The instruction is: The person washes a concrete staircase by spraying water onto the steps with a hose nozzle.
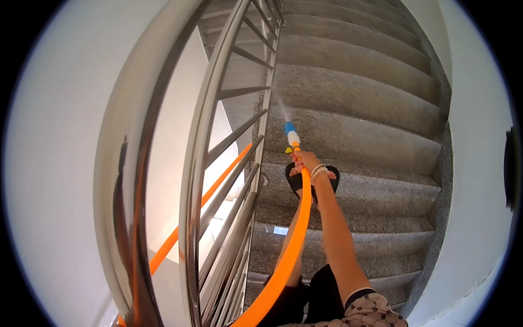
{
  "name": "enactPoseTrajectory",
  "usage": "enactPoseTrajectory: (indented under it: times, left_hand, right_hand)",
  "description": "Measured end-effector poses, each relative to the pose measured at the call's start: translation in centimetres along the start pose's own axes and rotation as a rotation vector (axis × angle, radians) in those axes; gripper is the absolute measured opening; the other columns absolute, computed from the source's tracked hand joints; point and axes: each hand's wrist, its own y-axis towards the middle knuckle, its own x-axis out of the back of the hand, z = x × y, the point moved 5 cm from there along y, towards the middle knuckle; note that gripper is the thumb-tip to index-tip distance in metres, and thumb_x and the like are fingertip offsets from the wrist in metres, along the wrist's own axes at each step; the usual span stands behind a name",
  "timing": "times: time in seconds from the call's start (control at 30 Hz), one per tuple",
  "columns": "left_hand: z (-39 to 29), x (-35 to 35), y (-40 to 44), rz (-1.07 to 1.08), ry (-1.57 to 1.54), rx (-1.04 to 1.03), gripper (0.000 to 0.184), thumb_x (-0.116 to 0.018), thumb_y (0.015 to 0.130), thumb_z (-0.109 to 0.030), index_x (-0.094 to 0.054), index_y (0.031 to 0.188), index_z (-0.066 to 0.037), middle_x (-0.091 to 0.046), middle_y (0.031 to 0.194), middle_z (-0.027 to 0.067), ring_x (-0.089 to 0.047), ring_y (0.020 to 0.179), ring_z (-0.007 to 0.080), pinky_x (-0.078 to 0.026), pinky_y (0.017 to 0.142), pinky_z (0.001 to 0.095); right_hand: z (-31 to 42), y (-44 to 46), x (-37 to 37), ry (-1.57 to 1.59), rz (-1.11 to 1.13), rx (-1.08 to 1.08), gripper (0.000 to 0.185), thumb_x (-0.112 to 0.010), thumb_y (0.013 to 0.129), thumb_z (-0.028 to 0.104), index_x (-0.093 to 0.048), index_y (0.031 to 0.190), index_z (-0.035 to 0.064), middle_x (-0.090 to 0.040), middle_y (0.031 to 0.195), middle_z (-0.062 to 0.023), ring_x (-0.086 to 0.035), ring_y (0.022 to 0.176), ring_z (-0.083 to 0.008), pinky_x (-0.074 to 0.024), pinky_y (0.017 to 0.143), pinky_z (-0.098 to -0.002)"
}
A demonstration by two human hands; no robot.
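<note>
My right hand point(306, 161), with a beaded bracelet point(317, 172) at the wrist, is closed around an orange hose point(294, 242) just behind its spray nozzle point(292, 134). The nozzle has a blue tip, a white body and a small yellow part on its left side. A thin jet of water point(283, 109) leaves the tip towards the stair by the railing. From the nozzle the hose curves down past my forearm to the bottom edge. My left hand is out of view.
Grey stone stairs point(354, 131) rise ahead; my feet in black sandals point(334, 175) stand on one step. A metal railing point(218, 98) runs along the left, with more orange hose point(226, 174) beyond its bars. A white wall point(479, 163) borders the right.
</note>
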Motion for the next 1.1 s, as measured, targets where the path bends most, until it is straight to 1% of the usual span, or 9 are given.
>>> enactPoseTrajectory:
  times: [0.03,0.1,0.2,0.23,0.37,0.47,0.53,0.7,1.1]
  left_hand:
    - [-0.6,-1.7,0.1,0.131,0.111,-0.062,0.028,-0.033,0.073,-0.03,-0.038,0.066,-0.004,-0.037,0.06,0.0091,-0.043,0.058,0.0227,-0.037,0.053,0.0308]
    - [-0.6,-2.8,0.3,0.192,0.213,-0.117,0.028,-0.034,0.073,-0.03,-0.037,0.066,-0.004,-0.037,0.059,0.009,-0.043,0.057,0.0224,-0.037,0.053,0.0306]
    - [0.1,-2.6,1.2,0.192,0.247,-0.122,0.027,-0.034,0.073,-0.03,-0.037,0.065,-0.004,-0.036,0.059,0.0088,-0.042,0.056,0.0219,-0.036,0.052,0.0303]
    - [0.4,-2.5,1.6,0.196,0.251,-0.117,0.027,-0.034,0.073,-0.03,-0.037,0.065,-0.004,-0.036,0.059,0.0087,-0.042,0.056,0.0217,-0.036,0.051,0.0301]
    - [1.5,-2.1,3.0,0.207,0.251,-0.101,0.027,-0.034,0.073,-0.03,-0.036,0.064,-0.004,-0.036,0.058,0.0085,-0.041,0.054,0.021,-0.035,0.05,0.0297]
    - [2.4,-1.5,3.8,0.207,0.248,-0.107,0.027,-0.035,0.073,-0.03,-0.036,0.064,-0.005,-0.035,0.057,0.0083,-0.04,0.053,0.0205,-0.034,0.049,0.0293]
    - [2.8,-0.7,4.1,0.221,0.257,-0.105,0.027,-0.035,0.073,-0.03,-0.035,0.063,-0.005,-0.035,0.057,0.0081,-0.039,0.052,0.0202,-0.034,0.049,0.0291]
    - [3.4,-0.5,4.1,0.24,0.246,-0.115,0.028,-0.035,0.073,-0.031,-0.035,0.062,-0.005,-0.034,0.055,0.0078,-0.038,0.05,0.0193,-0.033,0.047,0.0285]
    - [5.0,0.9,4.1,0.281,0.244,-0.229,0.028,-0.037,0.073,-0.031,-0.033,0.06,-0.006,-0.033,0.053,0.007,-0.035,0.045,0.0173,-0.03,0.044,0.0271]
  right_hand:
    - [-0.1,0.1,0.2,0.044,-0.015,0.031,0.017,-0.047,0.082,0.018,-0.047,0.083,0.0016,-0.043,0.06,0.0009,-0.036,0.041,-0.0048,-0.0316,0.036,-0.0173]
    - [0.2,0.2,0.5,0.115,-0.023,0.043,0.018,-0.047,0.081,0.017,-0.047,0.084,-0.0004,-0.042,0.059,0.0008,-0.036,0.04,-0.0045,-0.0313,0.036,-0.017]
    - [0.2,-0.5,0.7,0.037,-0.004,0.005,0.019,-0.046,0.081,0.017,-0.047,0.085,-0.0015,-0.042,0.059,0.0003,-0.036,0.04,-0.004,-0.0306,0.035,-0.0164]
    - [0.2,-0.5,0.7,0.039,-0.015,0.006,0.019,-0.047,0.082,0.016,-0.047,0.088,-0.0017,-0.042,0.061,0.0003,-0.036,0.04,-0.0024,-0.0311,0.034,-0.0133]
    - [1.0,-1.4,0.6,-0.003,0.003,0.019,0.019,-0.047,0.082,0.016,-0.047,0.088,-0.0014,-0.043,0.061,0.0003,-0.037,0.04,-0.0021,-0.0313,0.034,-0.0135]
    - [1.7,-1.8,0.5,-0.11,-0.049,-0.002,0.018,-0.046,0.082,0.016,-0.048,0.087,-0.001,-0.043,0.061,0.0004,-0.038,0.041,-0.0019,-0.0313,0.034,-0.0135]
    - [1.7,-2.2,0.9,-0.075,-0.138,0.034,0.017,-0.047,0.081,0.016,-0.048,0.087,-0.0004,-0.044,0.061,0.0003,-0.037,0.041,-0.002,-0.0312,0.034,-0.0135]
    - [2.7,-2.6,0.8,-0.08,-0.118,0.123,0.018,-0.046,0.082,0.017,-0.048,0.087,0.0,-0.044,0.062,0.0,-0.036,0.04,-0.0021,-0.0306,0.034,-0.0131]
    - [2.7,-3.5,0.0,-0.176,-0.127,0.097,0.019,-0.047,0.082,0.018,-0.049,0.086,-0.0003,-0.044,0.061,0.0005,-0.036,0.04,-0.0012,-0.03,0.034,-0.0121]
